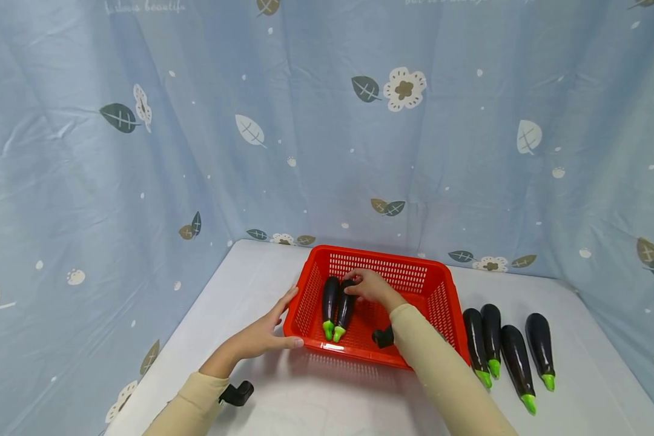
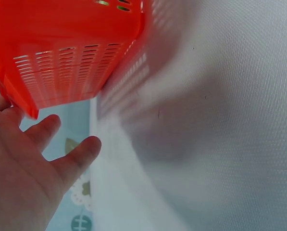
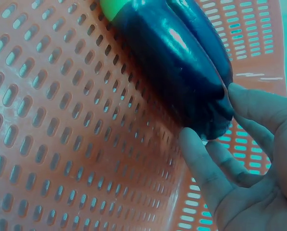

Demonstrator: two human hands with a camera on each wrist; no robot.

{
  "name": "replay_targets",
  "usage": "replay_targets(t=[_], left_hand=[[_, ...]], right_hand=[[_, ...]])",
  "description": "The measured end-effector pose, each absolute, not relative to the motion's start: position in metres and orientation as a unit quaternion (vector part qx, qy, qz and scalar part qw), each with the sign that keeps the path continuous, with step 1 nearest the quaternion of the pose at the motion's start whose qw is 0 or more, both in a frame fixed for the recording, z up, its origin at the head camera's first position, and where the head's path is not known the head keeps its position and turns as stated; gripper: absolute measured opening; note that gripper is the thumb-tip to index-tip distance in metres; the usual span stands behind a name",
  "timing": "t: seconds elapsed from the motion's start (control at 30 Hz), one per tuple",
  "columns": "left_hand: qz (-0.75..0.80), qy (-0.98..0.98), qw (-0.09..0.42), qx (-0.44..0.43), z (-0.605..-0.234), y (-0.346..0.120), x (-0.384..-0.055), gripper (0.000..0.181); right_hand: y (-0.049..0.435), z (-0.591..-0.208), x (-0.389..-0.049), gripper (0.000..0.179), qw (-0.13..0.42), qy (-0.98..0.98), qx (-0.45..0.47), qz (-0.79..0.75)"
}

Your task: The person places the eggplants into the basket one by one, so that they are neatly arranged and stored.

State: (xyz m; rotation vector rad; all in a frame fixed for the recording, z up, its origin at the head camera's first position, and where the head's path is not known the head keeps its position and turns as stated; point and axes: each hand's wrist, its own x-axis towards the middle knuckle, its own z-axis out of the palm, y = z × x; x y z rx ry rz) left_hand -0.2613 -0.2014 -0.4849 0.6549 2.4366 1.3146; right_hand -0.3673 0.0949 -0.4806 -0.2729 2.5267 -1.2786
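Observation:
Two dark eggplants with green caps lie side by side in the left part of a red plastic basket. My right hand reaches inside and pinches the blunt end of the right-hand eggplant. In the right wrist view, thumb and fingertips sit at either side of that end. The other eggplant lies just left of it, its cap toward me. At the basket's left side, my left hand spreads its fingers against the rim, thumb near the front corner. The left wrist view shows these fingers extended beside the slotted wall.
Several more eggplants lie on the white table, right of the basket. A blue patterned curtain hangs behind the table and along both sides. Black camera mounts stick out from both wrists.

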Motion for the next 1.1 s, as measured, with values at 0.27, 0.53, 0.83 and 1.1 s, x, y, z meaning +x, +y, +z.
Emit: replay_targets(t=[0.27, 0.53, 0.83, 1.1], left_hand=[[0.461, 0.846, 0.15, 0.224, -0.484, -0.201, -0.258, 0.11], [0.459, 0.846, 0.142, 0.229, -0.487, -0.202, -0.257, 0.109], [0.455, 0.849, 0.133, 0.234, -0.489, -0.202, -0.256, 0.109], [0.452, 0.85, 0.133, 0.238, -0.489, -0.2, -0.256, 0.108]], right_hand=[[0.098, -0.478, -0.365, 0.031, 0.145, 0.882, -0.089, -0.44], [0.105, -0.478, -0.361, 0.032, 0.137, 0.886, -0.093, -0.434], [0.115, -0.477, -0.357, 0.031, 0.129, 0.877, -0.094, -0.452], [0.126, -0.475, -0.353, 0.031, 0.124, 0.873, -0.099, -0.462]])
